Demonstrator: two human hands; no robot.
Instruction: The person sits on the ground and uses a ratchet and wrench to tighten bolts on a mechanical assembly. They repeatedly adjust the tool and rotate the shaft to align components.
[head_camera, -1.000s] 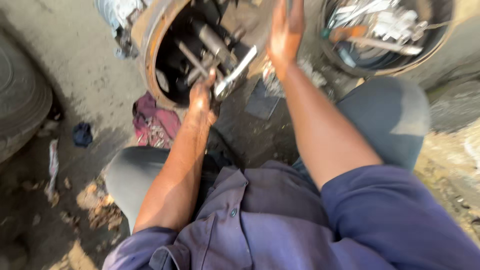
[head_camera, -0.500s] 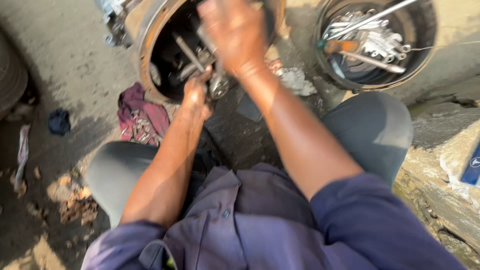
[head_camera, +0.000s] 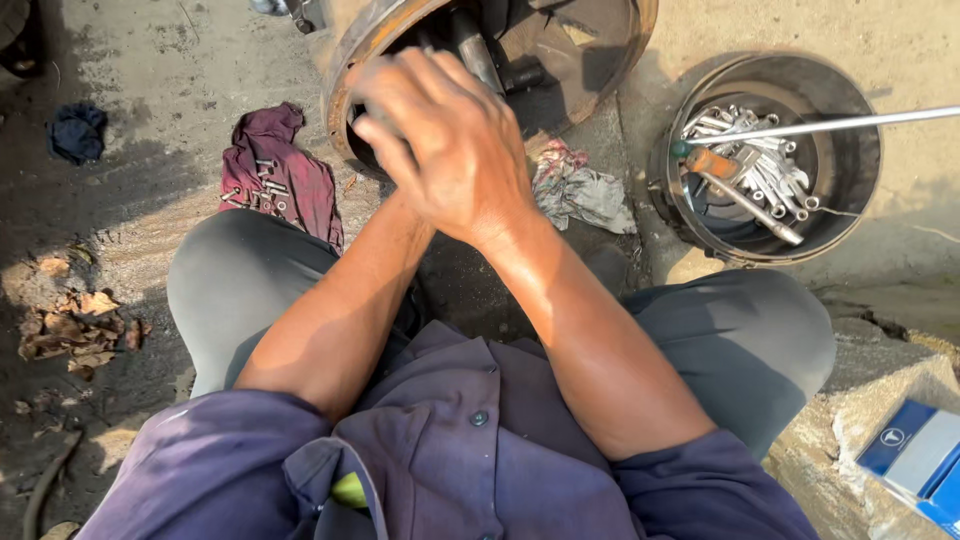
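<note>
My right hand (head_camera: 440, 150) is raised close to the camera with its back toward me and its fingers curled. Whether it holds anything cannot be seen. It covers the mouth of a rusty round drum (head_camera: 345, 90) lying on its side, with dark metal shafts (head_camera: 475, 50) inside. My left forearm (head_camera: 340, 300) reaches toward the drum, and my left hand is hidden behind the right one. I sit on the ground with my knees apart, in a purple shirt.
A maroon rag (head_camera: 275, 175) with small bolts on it lies left of the drum, and a grey rag (head_camera: 585, 190) to its right. A round tub (head_camera: 860, 190) holds several wrenches, with a long metal rod (head_camera: 830, 123) across it. A blue-and-white box (head_camera: 915, 450) is at lower right.
My right hand has come down from the drum's upper right and now sits in front of its opening, covering my left hand. The view has tilted and shifted left.
</note>
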